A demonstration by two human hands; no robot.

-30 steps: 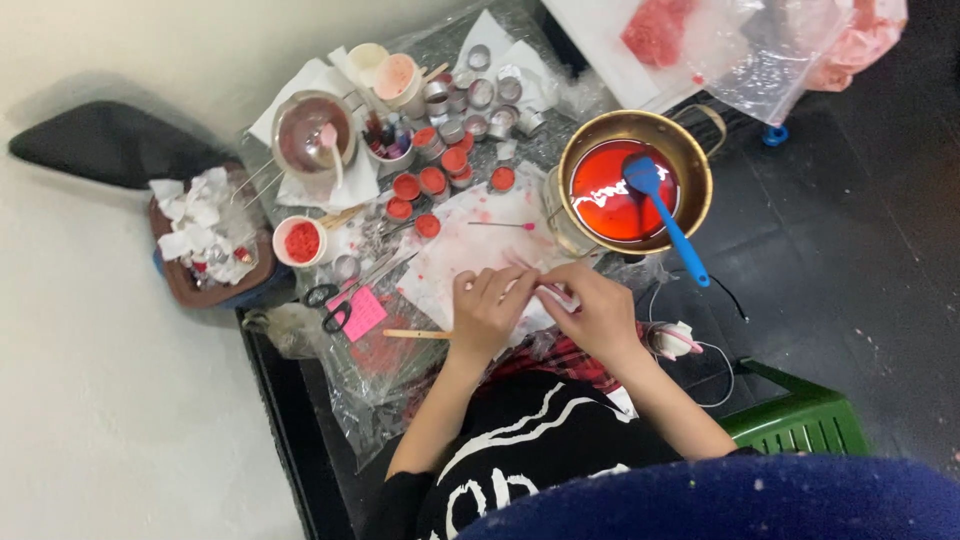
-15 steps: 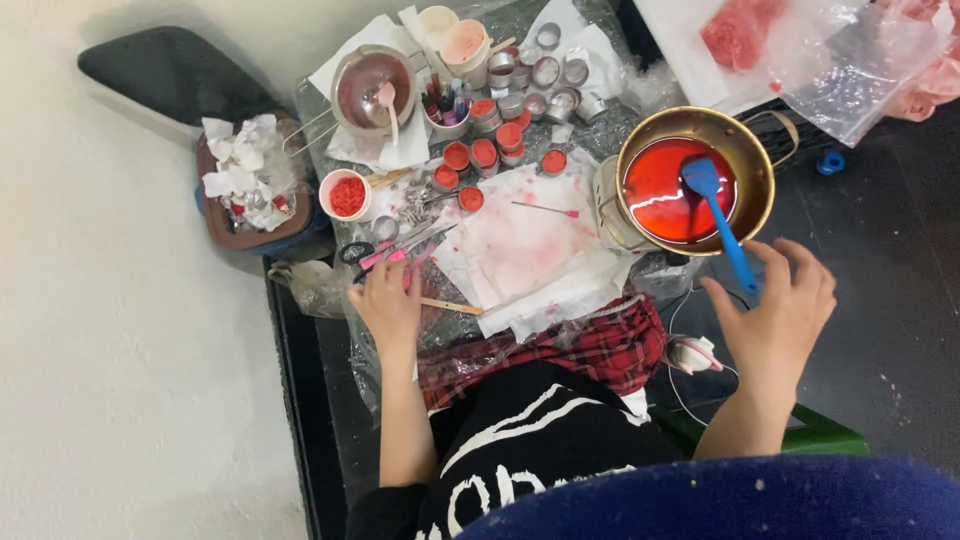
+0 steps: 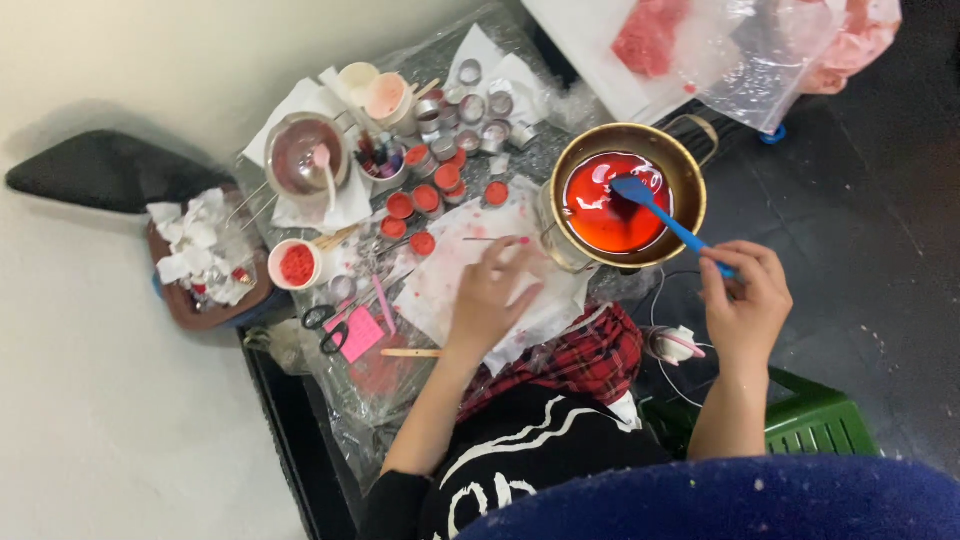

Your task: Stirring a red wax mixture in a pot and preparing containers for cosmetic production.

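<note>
My right hand [image 3: 745, 300] is closed around the handle of a blue spatula [image 3: 655, 208]. The spatula's blade sits in the red liquid inside a brass-coloured pot [image 3: 690, 195]. My left hand [image 3: 492, 292] rests with bent fingers on a stained white paper sheet [image 3: 455, 290], just left of the pot. Its fingertips touch a thin stick [image 3: 475, 239], and I cannot tell whether they grip it. Several small round tins of red wax [image 3: 425, 200] stand beyond the paper.
A metal bowl with a spoon [image 3: 300, 155], a small red-filled cup [image 3: 295, 264], scissors [image 3: 322, 325], a pink note [image 3: 357, 333] and a wooden stick [image 3: 410, 352] lie at left. A brown tray of crumpled tissues [image 3: 200, 260] sits further left. Plastic bags [image 3: 760, 50] lie at the back right, and a green stool [image 3: 810, 420] is under my right arm.
My left hand moved right from the scissors area onto the white paper beside the pot. My right hand closed on the blue spatula's handle.
</note>
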